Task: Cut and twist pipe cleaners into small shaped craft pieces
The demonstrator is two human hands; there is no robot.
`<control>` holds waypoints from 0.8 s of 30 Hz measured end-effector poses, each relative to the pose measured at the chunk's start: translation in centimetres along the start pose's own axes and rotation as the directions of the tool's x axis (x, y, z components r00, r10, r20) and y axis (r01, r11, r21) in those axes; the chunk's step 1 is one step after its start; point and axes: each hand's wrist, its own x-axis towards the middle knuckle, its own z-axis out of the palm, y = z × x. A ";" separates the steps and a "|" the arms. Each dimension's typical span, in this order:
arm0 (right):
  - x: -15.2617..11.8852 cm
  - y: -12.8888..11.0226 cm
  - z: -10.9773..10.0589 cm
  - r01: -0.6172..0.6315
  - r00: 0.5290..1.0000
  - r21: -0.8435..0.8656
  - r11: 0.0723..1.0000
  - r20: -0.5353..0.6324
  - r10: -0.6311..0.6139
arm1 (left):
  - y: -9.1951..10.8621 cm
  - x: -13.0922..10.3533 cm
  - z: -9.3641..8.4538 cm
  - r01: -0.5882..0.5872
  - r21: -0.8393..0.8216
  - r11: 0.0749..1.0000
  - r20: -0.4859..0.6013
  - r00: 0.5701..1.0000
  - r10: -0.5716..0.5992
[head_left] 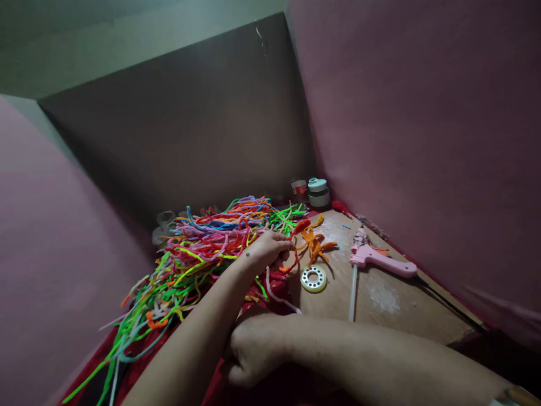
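My left hand (pixel 270 249) reaches over the right side of a big heap of colourful pipe cleaners (pixel 211 242). Its fingers are closed on a red pipe cleaner (pixel 296 256), which curls out past the fingertips and has a thicker, folded upper end (pixel 301 226). Nearer to me, my right hand (pixel 257 345) is curled into a fist low over the dark red cloth. Whatever it may hold is hidden. Between the hands, a pale pink pipe cleaner (pixel 274 293) trails down toward my right wrist. Just right of my left hand lies a bunch of bent orange pipe cleaners (pixel 315 243).
A tape roll (pixel 313 279) lies on the wooden board (pixel 397 316). A pink glue gun (pixel 380 260) with a clear glue stick (pixel 353 293) and black cord rests to its right. White-lidded jar (pixel 318 194) and red-labelled cup (pixel 299 189) stand in the corner. Walls close in on both sides.
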 end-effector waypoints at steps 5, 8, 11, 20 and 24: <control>0.1 0.1 -0.2 0.040 0.999 -0.029 0.999 -0.030 -0.041 | 0.5 2.3 0.9 0.021 0.070 0.997 0.034 0.999 -0.024; 0.2 0.2 -0.1 0.028 1.000 -0.028 0.999 -0.004 -0.029 | 0.4 1.7 0.9 -0.010 0.110 0.994 0.033 0.999 0.007; 0.1 -0.1 0.3 0.019 0.999 -0.023 1.000 0.034 -0.018 | 0.0 -0.2 0.5 -0.043 0.115 0.992 0.004 0.999 0.043; -0.4 -0.5 1.2 0.047 0.989 -0.094 0.994 -0.134 -0.060 | -3.6 -7.6 -2.3 -0.218 0.330 0.918 -0.317 0.891 0.325; -0.2 0.1 1.6 0.064 0.978 -0.098 0.993 -0.190 -0.082 | -6.1 -9.0 -4.9 -0.116 0.588 0.801 -0.675 0.475 0.565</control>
